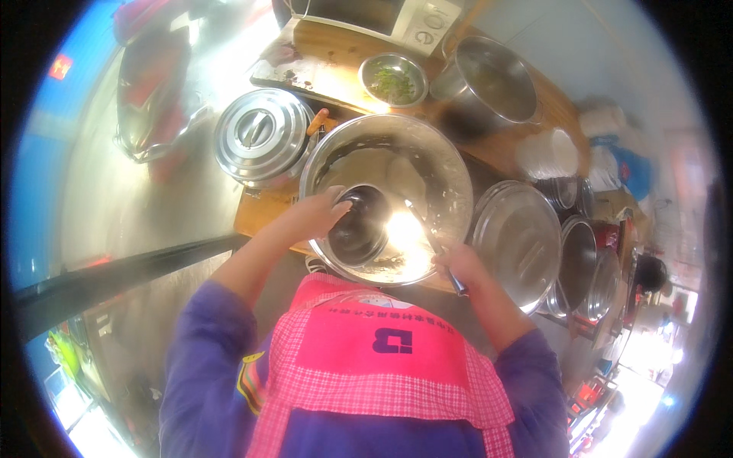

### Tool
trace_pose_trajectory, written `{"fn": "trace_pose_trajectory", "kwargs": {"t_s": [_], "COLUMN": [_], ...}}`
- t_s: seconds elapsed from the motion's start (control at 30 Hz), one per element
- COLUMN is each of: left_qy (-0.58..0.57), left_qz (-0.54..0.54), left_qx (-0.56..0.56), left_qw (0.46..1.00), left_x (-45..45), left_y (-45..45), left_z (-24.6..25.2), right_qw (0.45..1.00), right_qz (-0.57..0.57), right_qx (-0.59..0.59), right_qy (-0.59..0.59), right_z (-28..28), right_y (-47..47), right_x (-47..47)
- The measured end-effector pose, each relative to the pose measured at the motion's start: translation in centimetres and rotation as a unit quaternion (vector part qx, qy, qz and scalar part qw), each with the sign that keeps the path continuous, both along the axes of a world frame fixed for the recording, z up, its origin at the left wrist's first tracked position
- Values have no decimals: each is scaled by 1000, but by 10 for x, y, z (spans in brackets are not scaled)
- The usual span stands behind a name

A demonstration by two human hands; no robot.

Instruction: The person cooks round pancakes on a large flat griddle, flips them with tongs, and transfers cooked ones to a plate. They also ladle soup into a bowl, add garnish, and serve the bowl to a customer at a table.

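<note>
A large metal basin [441,154] stands before me, with pale residue on its inner wall. My left hand [325,213] grips the rim of a smaller round metal container [358,232] inside the basin's left part. The container looks dark inside; its contents cannot be told. My right hand [462,264] is shut on the handle of a long metal utensil [425,226] that slants into the basin. Glare hides the utensil's far end. Whether the utensil touches the basin's bottom cannot be told.
A lidded metal pot [260,134] stands left of the basin. Beyond are a bowl of chopped greens [394,80] and a deep steel pot [495,77] on a wooden counter [338,43]. Large metal lids [518,243] and several pots lie to the right.
</note>
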State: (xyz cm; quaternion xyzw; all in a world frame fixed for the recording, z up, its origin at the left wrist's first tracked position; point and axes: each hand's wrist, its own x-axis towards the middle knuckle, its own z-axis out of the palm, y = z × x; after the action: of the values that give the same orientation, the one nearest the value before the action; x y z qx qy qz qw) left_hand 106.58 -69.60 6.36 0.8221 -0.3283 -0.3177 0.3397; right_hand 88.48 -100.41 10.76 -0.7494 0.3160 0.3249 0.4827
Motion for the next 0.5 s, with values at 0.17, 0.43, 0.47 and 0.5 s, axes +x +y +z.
{"fn": "trace_pose_trajectory", "kwargs": {"t_s": [0.17,0.43,0.47,0.5], "left_qy": [209,-10,-121,-163], "left_qz": [-51,-5,-18,-12], "left_qx": [173,126,128,127], "left_qw": [961,992,984,978], "left_x": [20,31,31,30], "left_y": [-54,-97,-106,-112], "left_z": [-15,-170,-186,-197], "right_qw": [958,968,964,958], "right_qz": [207,134,143,151], "right_qx": [-193,-203,-216,-225], "right_qy": [-49,-66,-59,-96], "right_z": [22,96,99,101], "right_y": [-1,31,32,33], "right_x": [-30,-80,-82,-85]}}
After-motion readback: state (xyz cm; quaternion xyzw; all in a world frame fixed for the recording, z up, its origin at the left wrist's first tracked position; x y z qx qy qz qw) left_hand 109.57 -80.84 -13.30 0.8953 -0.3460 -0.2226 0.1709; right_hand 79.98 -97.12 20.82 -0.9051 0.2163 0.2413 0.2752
